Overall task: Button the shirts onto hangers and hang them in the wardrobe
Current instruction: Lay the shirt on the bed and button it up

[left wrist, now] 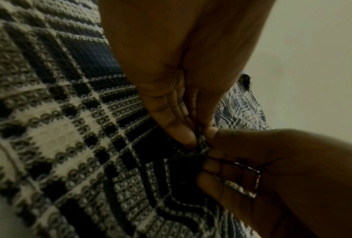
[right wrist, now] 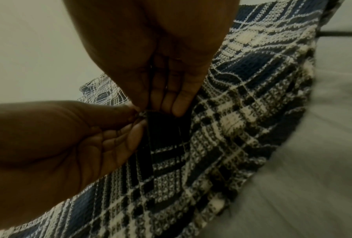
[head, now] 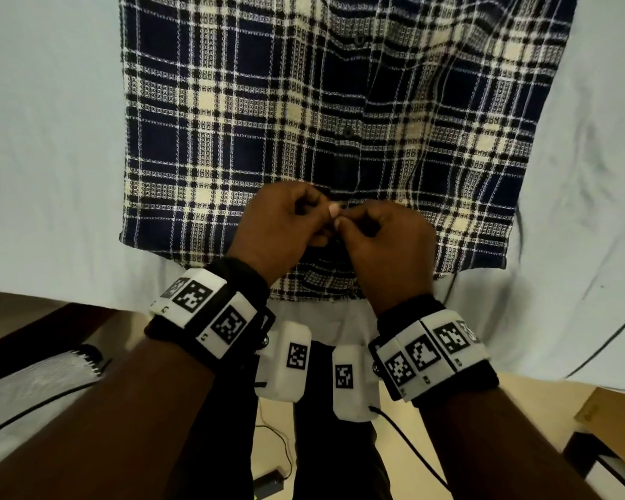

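Plaid shirt (head: 267, 113) lies flat on a pale bed sheet (head: 51, 138), hem toward the near edge, collar end out of frame at the far side. Left hand (head: 285, 225) and right hand (head: 383, 240) meet at the front placket, low on the garment, just above the hem. Each grip is closed in a pinch: thumb and fingers (left wrist: 183, 133) of the left on one edge of the placket, those of the right (right wrist: 181, 103) on the facing edge, fingertips touching. A fastened button (head: 348, 132) sits farther up the placket. The button under the fingers cannot be seen.
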